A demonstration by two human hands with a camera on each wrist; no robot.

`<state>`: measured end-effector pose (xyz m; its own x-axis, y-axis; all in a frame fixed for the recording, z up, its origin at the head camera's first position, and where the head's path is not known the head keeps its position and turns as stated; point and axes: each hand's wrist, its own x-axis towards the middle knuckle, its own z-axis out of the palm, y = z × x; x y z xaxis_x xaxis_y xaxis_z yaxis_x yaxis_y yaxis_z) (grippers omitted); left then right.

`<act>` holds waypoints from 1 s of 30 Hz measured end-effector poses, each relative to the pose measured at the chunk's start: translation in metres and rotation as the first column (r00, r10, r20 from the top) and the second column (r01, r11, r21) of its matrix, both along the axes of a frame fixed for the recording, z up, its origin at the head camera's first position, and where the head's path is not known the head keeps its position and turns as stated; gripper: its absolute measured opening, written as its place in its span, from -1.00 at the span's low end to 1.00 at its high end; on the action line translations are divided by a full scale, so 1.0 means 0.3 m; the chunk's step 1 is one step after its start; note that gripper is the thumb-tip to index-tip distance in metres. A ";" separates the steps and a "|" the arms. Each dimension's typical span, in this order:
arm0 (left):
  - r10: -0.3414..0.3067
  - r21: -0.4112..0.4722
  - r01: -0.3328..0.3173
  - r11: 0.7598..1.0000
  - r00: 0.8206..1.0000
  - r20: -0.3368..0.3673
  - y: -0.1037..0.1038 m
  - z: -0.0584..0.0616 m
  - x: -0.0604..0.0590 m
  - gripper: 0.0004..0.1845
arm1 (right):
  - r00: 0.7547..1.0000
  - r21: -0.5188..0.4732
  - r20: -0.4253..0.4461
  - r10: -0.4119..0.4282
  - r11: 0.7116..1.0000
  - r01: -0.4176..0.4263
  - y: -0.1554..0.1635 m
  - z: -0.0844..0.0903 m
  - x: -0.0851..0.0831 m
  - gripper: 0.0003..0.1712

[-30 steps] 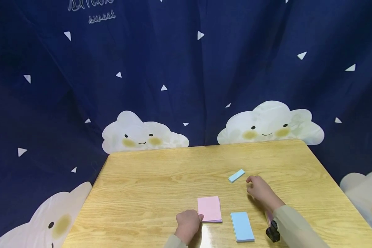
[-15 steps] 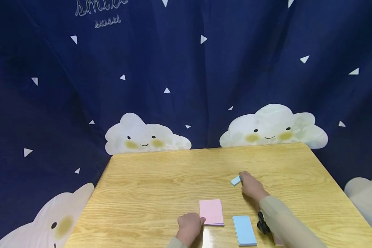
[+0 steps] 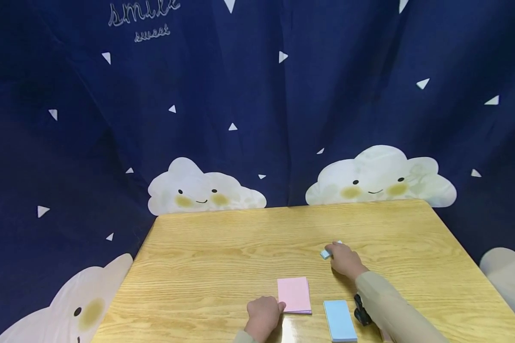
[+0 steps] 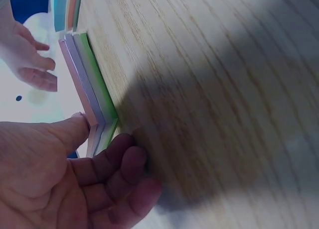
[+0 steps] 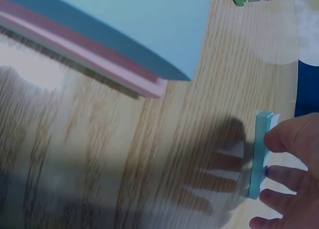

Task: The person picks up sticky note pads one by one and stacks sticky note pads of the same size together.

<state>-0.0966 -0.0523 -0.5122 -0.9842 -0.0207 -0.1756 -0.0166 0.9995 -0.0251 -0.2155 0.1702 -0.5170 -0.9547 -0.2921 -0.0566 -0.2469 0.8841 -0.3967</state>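
Observation:
A square pad of sticky notes point(image 3: 294, 294), pink on top, lies on the table. My left hand point(image 3: 263, 315) is at its near left corner. In the left wrist view the thumb rests on the pad point(image 4: 81, 87), fingers curled against its edge; lavender and green layers show below the pink. Farther back, my right hand point(image 3: 345, 259) grips a narrow light-blue pad of sticky notes point(image 3: 325, 254) across its middle, so both ends show. In the right wrist view the thumb and fingertips touch this narrow pad point(image 5: 258, 159).
A rectangular blue pad point(image 3: 340, 320) lies right of the pink one, with pink beneath it in the right wrist view. A pink item point(image 3: 385, 336) is mostly hidden under the right sleeve. The wooden table point(image 3: 214, 243) ends at a dark blue cloud-printed curtain point(image 3: 240, 85).
My right hand has moved forward and left onto the narrow light-blue pad and taken hold of it. My left hand has stayed at the pink pad. The head view has shifted slightly.

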 end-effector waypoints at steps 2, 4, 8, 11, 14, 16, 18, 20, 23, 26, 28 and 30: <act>0.000 -0.009 0.000 1.000 1.000 0.001 0.000 -0.006 0.000 -0.45 | 1.000 0.018 0.003 -0.016 1.000 0.016 0.003 -0.004 0.001 -0.62; 0.002 -0.014 -0.002 1.000 1.000 -0.002 0.002 -0.008 -0.001 -0.45 | 0.999 0.037 0.018 -0.037 0.999 0.036 0.007 -0.003 0.004 -0.66; 0.009 -0.019 -0.009 1.000 1.000 -0.005 0.005 -0.002 0.002 -0.45 | 0.997 0.060 0.049 -0.067 0.996 0.064 0.020 -0.002 0.008 -0.76; 0.010 -0.020 -0.010 1.000 1.000 -0.011 0.006 0.002 0.004 -0.45 | 0.996 0.069 0.053 -0.077 0.995 0.073 0.034 -0.008 0.013 -0.83; 0.004 -0.021 -0.004 1.000 1.000 -0.019 0.005 0.005 0.009 -0.46 | 0.999 0.081 0.011 -0.053 0.995 0.052 0.052 -0.024 0.019 -0.83; 0.001 -0.021 -0.001 1.000 1.000 -0.018 0.005 0.005 0.011 -0.45 | 1.000 0.090 -0.014 -0.024 0.996 0.025 0.064 -0.032 0.025 -0.81; 0.000 -0.022 0.000 1.000 1.000 -0.010 0.005 0.004 0.011 -0.44 | 0.999 0.099 -0.046 0.007 0.995 -0.002 0.075 -0.037 0.032 -0.78; 0.001 -0.020 -0.001 1.000 1.000 -0.004 0.005 0.002 0.012 -0.44 | 0.999 0.108 -0.049 0.020 0.994 -0.015 0.083 -0.035 0.041 -0.78; 0.004 -0.006 -0.004 1.000 1.000 -0.009 0.005 -0.002 0.010 -0.46 | 0.999 0.139 -0.048 0.003 0.990 0.004 0.095 -0.032 0.053 -0.83; 0.003 -0.001 -0.003 1.000 1.000 -0.020 0.004 -0.008 0.009 -0.46 | 0.999 0.171 -0.018 -0.039 0.984 0.042 0.107 -0.027 0.059 -0.87; 0.004 0.000 -0.004 1.000 1.000 -0.021 0.004 -0.010 0.008 -0.46 | 0.998 0.177 0.013 -0.062 0.982 0.059 0.114 -0.021 0.064 -0.84; 0.004 -0.002 -0.004 1.000 1.000 -0.017 0.003 -0.012 0.007 -0.45 | 0.995 0.162 0.051 -0.085 0.984 0.075 0.120 -0.012 0.071 -0.80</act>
